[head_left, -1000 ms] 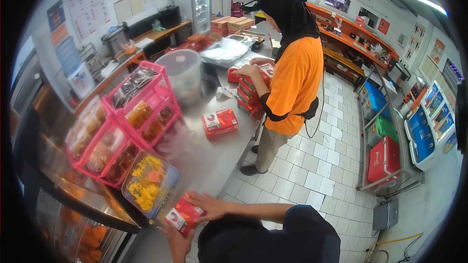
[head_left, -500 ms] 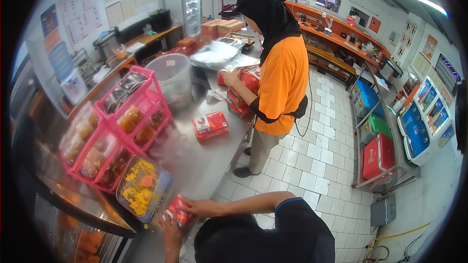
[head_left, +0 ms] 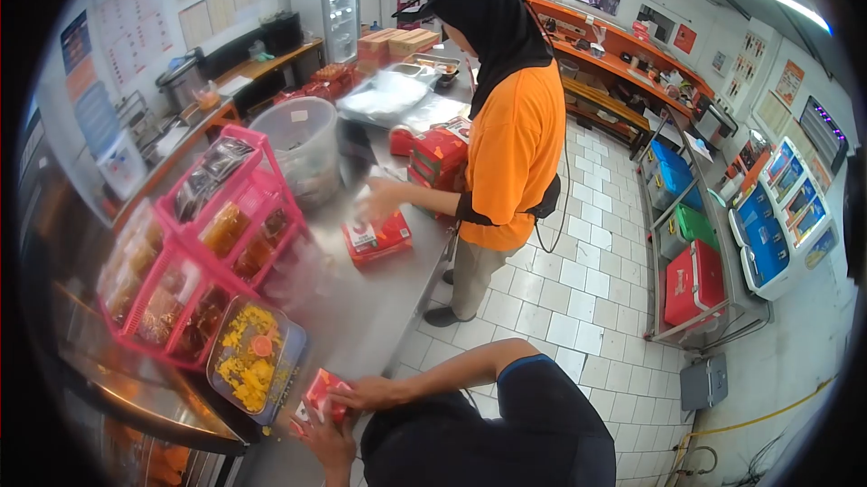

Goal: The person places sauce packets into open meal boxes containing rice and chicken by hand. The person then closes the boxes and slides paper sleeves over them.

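Observation:
At the bottom of the view, a small red and white food box (head_left: pixel 327 393) sits at the steel table's edge between my two hands. My left hand (head_left: pixel 327 440) grips its near lower side. From the right, my right hand (head_left: pixel 368 393) closes its fingers on the box's other side. Just left of the box is a metal tray (head_left: pixel 293 353) of chopped yellow food with an orange piece on it. Yellow crumbs lie by the tray's corner.
A pink tiered rack (head_left: pixel 230 257) of bagged sauces stands behind the tray, with a clear bin (head_left: pixel 298 148) beyond. A co-worker in orange (head_left: pixel 515 153) stands at the table near a closed red box (head_left: pixel 377 238) and stacked red boxes (head_left: pixel 438 157). Tiled floor (head_left: pixel 551 306) lies right.
The co-worker's hand has moved from the stacked boxes to above the single red box. My hands have shifted slightly on my box, showing more of its top. The view has tilted slightly.

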Demonstrator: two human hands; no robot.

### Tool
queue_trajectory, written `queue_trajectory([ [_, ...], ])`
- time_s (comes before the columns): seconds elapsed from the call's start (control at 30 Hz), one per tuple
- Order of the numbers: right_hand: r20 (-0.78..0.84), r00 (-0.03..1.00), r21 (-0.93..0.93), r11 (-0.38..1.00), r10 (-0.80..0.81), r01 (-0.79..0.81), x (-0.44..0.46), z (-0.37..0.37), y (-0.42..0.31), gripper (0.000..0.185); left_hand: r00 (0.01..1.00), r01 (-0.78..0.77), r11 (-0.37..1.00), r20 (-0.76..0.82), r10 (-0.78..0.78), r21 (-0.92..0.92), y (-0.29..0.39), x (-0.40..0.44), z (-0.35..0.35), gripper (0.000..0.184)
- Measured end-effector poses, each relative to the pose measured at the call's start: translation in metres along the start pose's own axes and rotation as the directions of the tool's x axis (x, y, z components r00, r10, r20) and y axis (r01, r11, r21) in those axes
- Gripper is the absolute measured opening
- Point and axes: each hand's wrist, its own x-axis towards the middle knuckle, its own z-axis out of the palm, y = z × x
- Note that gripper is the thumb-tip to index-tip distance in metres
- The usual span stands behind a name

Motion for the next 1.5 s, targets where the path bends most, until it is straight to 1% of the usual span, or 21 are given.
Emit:
queue_trajectory([
  [0.07,0.118,0.993,0.03,1.0,0.004,-0.007,-0.001,-0.011,0.005,0.062,0.989,-0.145,0.984,-0.009,0.145,-0.103,-0.039,0.013,0.033,0.059],
  [0.1,-0.034,0.998,0.037,0.998,-0.059,0.06,-0.006,-0.013,0.008,0.062,0.98,-0.197,0.969,-0.011,0.198,-0.15,-0.056,0.01,0.051,0.059],
  [0.13,0.294,0.953,0.126,0.986,0.068,-0.11,-0.004,-0.038,0.0,0.065,0.982,-0.189,0.974,-0.024,0.188,-0.123,-0.055,0.006,0.06,0.062],
  [0.17,0.026,0.999,0.279,0.96,-0.028,0.019,-0.017,-0.02,0.011,0.076,0.985,-0.172,0.981,-0.033,0.17,-0.088,-0.055,0.009,0.054,0.064],
  [0.33,0.055,0.998,0.212,0.976,0.031,-0.042,-0.023,-0.035,0.019,0.063,0.982,-0.107,0.972,-0.173,0.071,-0.209,-0.023,0.024,0.031,0.07],
  [0.53,0.114,0.868,0.463,0.747,0.484,-0.477,-0.083,-0.039,0.104,0.056,0.949,-0.275,0.878,-0.256,0.183,-0.391,0.011,0.093,0.054,0.067],
  [0.63,-0.142,0.878,0.205,0.881,0.457,-0.426,-0.095,-0.094,0.139,0.063,0.97,-0.209,0.851,-0.213,0.117,-0.482,0.011,0.063,0.013,0.063],
  [0.67,-0.169,0.843,0.268,0.847,0.51,-0.459,-0.098,-0.099,0.149,0.057,0.987,-0.126,0.839,-0.154,0.05,-0.53,-0.01,0.043,0.006,0.06],
  [0.7,0.056,0.718,0.617,0.542,0.694,-0.571,-0.089,-0.12,0.149,0.048,0.995,-0.027,0.814,-0.095,-0.035,-0.58,-0.026,0.016,0.0,0.058],
  [0.8,-0.059,0.728,0.531,0.639,0.683,-0.557,-0.088,-0.129,0.189,0.042,0.927,0.153,0.881,-0.244,-0.285,-0.449,-0.086,-0.074,0.044,0.036],
  [0.83,-0.138,0.856,-0.069,0.857,0.498,-0.51,-0.101,-0.138,0.191,0.043,0.923,0.196,0.915,-0.249,-0.293,-0.352,-0.105,-0.12,0.065,0.03],
  [0.87,-0.361,0.913,-0.427,0.836,0.192,-0.345,-0.07,-0.145,0.158,0.041,0.759,0.398,0.729,-0.247,-0.602,-0.557,-0.111,-0.149,0.048,0.021],
  [0.93,-0.416,0.655,0.047,0.734,0.631,-0.678,-0.03,-0.12,0.101,0.031,0.538,0.545,0.617,-0.328,-0.776,-0.568,-0.134,-0.227,0.063,0.013],
  [1.07,0.272,0.874,0.557,0.675,0.402,-0.484,0.086,-0.027,-0.047,0.02,-0.01,0.695,0.025,-0.045,-0.999,-0.718,-0.158,-0.315,0.054,0.026],
  [1.1,0.473,0.813,0.694,0.425,0.339,-0.581,0.123,-0.001,-0.101,0.017,-0.017,0.698,0.01,-0.031,-0.999,-0.716,-0.167,-0.329,0.064,0.033],
  [1.17,0.561,0.828,0.641,0.634,-0.003,-0.432,0.181,0.065,-0.192,0.027,-0.05,0.691,-0.019,-0.022,-0.998,-0.722,-0.197,-0.356,0.082,0.048],
  [1.23,0.601,0.754,0.799,0.239,-0.267,-0.552,0.227,0.139,-0.291,0.028,0.036,0.664,0.065,-0.054,-0.998,-0.745,-0.227,-0.376,0.056,0.047],
  [1.27,0.693,0.668,0.721,0.273,-0.27,-0.637,0.252,0.177,-0.333,0.037,0.074,0.647,0.099,-0.067,-0.995,-0.756,-0.236,-0.385,0.046,0.046],
  [1.33,0.802,0.557,0.55,-0.095,-0.218,-0.83,0.302,0.217,-0.426,0.056,0.099,0.627,0.081,-0.024,-0.995,-0.775,-0.262,-0.416,0.035,0.043],
  [1.4,0.882,0.466,0.47,0.072,-0.064,-0.88,0.356,0.253,-0.493,0.069,0.121,0.581,0.058,0.016,-0.992,-0.812,-0.275,-0.446,0.02,0.041],
  [1.5,0.515,0.808,0.67,0.452,0.287,-0.588,0.376,0.331,-0.529,0.065,0.104,0.674,0.141,-0.095,-0.99,-0.725,-0.285,-0.482,0.006,0.032],
])
